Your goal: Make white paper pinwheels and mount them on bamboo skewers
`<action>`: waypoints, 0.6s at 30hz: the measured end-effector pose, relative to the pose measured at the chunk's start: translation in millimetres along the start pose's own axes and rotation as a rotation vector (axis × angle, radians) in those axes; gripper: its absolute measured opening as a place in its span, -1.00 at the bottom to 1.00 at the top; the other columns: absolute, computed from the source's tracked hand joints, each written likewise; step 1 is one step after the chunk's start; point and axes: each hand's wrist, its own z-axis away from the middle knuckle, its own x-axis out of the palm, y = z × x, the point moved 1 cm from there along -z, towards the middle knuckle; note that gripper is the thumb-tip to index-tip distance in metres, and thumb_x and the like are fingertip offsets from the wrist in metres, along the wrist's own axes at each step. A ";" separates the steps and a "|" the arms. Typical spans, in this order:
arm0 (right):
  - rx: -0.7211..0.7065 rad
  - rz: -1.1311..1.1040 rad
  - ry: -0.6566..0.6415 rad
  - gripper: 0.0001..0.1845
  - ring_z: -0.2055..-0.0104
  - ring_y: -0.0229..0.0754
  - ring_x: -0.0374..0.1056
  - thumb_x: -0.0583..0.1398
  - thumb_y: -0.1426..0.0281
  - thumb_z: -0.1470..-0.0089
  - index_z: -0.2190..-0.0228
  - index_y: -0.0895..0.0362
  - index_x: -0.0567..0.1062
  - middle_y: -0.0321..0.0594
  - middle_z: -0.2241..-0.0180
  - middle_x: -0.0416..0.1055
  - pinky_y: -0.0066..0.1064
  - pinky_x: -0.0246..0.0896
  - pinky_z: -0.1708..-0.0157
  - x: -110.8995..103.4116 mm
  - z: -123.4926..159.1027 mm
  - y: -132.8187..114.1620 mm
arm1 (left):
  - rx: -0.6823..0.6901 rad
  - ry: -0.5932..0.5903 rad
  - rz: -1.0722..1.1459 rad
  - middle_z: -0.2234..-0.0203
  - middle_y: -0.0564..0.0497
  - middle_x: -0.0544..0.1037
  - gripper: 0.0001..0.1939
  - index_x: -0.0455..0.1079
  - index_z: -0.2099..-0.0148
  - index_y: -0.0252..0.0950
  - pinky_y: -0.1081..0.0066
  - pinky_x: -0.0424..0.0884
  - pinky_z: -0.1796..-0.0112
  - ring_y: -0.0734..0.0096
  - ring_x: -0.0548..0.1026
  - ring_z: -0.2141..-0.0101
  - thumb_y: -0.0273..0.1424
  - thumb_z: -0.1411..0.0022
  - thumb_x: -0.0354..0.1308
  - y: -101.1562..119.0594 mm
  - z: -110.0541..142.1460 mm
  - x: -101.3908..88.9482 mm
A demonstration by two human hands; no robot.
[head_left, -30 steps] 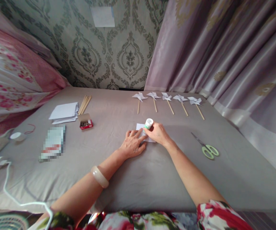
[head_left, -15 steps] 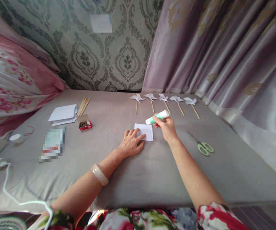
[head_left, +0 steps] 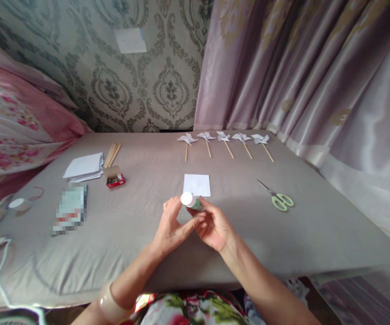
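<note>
While the right hand [head_left: 214, 228] grips a green-and-white tube [head_left: 191, 200], the left hand [head_left: 171, 228] curves close beside its white end, contact unclear; white paper [head_left: 197, 184] lies flat just beyond.

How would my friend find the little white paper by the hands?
Find the big grey cloth. Between the pinwheels and the right hand lies the little white paper. It's flat and alone, unlike the papers stacked beside the sticks.
</note>
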 end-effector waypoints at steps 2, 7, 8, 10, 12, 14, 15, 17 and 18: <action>0.102 -0.060 -0.020 -0.82 0.76 -0.51 0.12 0.15 0.37 -0.16 0.34 0.24 0.48 -0.22 0.57 0.50 -0.75 -0.03 0.83 -1.9 -3.1 17.3 | -0.117 -0.015 0.092 0.23 -0.04 0.52 -0.61 0.38 0.10 -0.24 0.31 0.28 0.14 0.26 0.44 0.20 -0.08 -0.13 0.18 0.8 13.3 -1.9; 0.186 -0.069 -0.022 -0.71 0.76 -0.50 0.13 0.09 0.28 -0.23 0.33 0.25 0.48 -0.18 0.54 0.51 -0.72 -0.05 0.83 0.4 -10.1 34.4 | -0.244 -0.085 0.228 0.20 -0.02 0.52 -0.68 0.39 0.09 -0.24 0.37 0.32 0.12 0.29 0.44 0.16 -0.19 -0.17 0.16 -7.9 25.4 -8.3; 0.196 -0.062 -0.025 -0.69 0.77 -0.50 0.12 0.08 0.27 -0.23 0.34 0.25 0.48 -0.21 0.56 0.50 -0.71 -0.06 0.83 1.3 -11.3 36.0 | -0.248 -0.082 0.241 0.22 -0.01 0.52 -0.70 0.40 0.10 -0.25 0.39 0.33 0.13 0.31 0.45 0.18 -0.20 -0.17 0.16 -9.3 24.8 -9.5; 0.207 -0.042 -0.046 -0.66 0.78 -0.51 0.09 0.09 0.25 -0.22 0.39 0.27 0.47 -0.24 0.59 0.47 -0.69 -0.10 0.83 2.5 -13.9 39.1 | -0.268 -0.068 0.240 0.29 0.01 0.52 -0.73 0.41 0.14 -0.27 0.42 0.34 0.18 0.35 0.45 0.24 -0.23 -0.17 0.15 -11.1 22.7 -10.9; 0.187 -0.013 -0.065 -0.65 0.78 -0.51 0.07 0.13 0.23 -0.19 0.43 0.27 0.47 -0.28 0.62 0.44 -0.68 -0.12 0.83 1.8 -15.9 41.8 | -0.294 -0.050 0.204 0.38 0.05 0.51 -0.76 0.43 0.19 -0.28 0.44 0.35 0.25 0.38 0.45 0.32 -0.24 -0.15 0.15 -12.2 19.6 -11.5; 0.160 0.031 -0.057 -0.67 0.77 -0.50 0.06 0.16 0.22 -0.16 0.45 0.25 0.47 -0.28 0.61 0.44 -0.66 -0.13 0.82 -1.7 -16.2 43.7 | -0.312 0.000 0.150 0.45 0.07 0.49 -0.78 0.45 0.25 -0.28 0.45 0.34 0.31 0.40 0.43 0.37 -0.24 -0.12 0.16 -15.2 14.7 -14.2; 0.155 0.062 -0.040 -0.68 0.76 -0.49 0.05 0.17 0.23 -0.14 0.45 0.25 0.47 -0.26 0.59 0.45 -0.65 -0.13 0.81 -4.4 -15.4 44.2 | -0.318 0.043 0.115 0.46 0.08 0.49 -0.78 0.46 0.28 -0.28 0.45 0.34 0.32 0.41 0.42 0.39 -0.23 -0.10 0.18 -18.5 11.1 -17.3; 0.160 0.133 -0.008 -0.73 0.75 -0.49 0.06 0.20 0.27 -0.11 0.44 0.26 0.48 -0.20 0.55 0.49 -0.64 -0.13 0.79 -10.8 -12.5 44.6 | -0.333 0.167 0.027 0.47 0.09 0.50 -0.77 0.46 0.33 -0.27 0.45 0.34 0.33 0.42 0.40 0.42 -0.21 -0.05 0.20 -30.9 1.9 -28.7; 0.157 0.167 0.000 -0.76 0.74 -0.50 0.06 0.23 0.30 -0.07 0.43 0.26 0.49 -0.19 0.54 0.49 -0.65 -0.13 0.77 -14.1 -10.6 44.4 | -0.347 0.244 -0.021 0.48 0.10 0.50 -0.77 0.46 0.34 -0.26 0.45 0.33 0.35 0.43 0.39 0.44 -0.20 -0.03 0.21 -40.2 -3.4 -37.1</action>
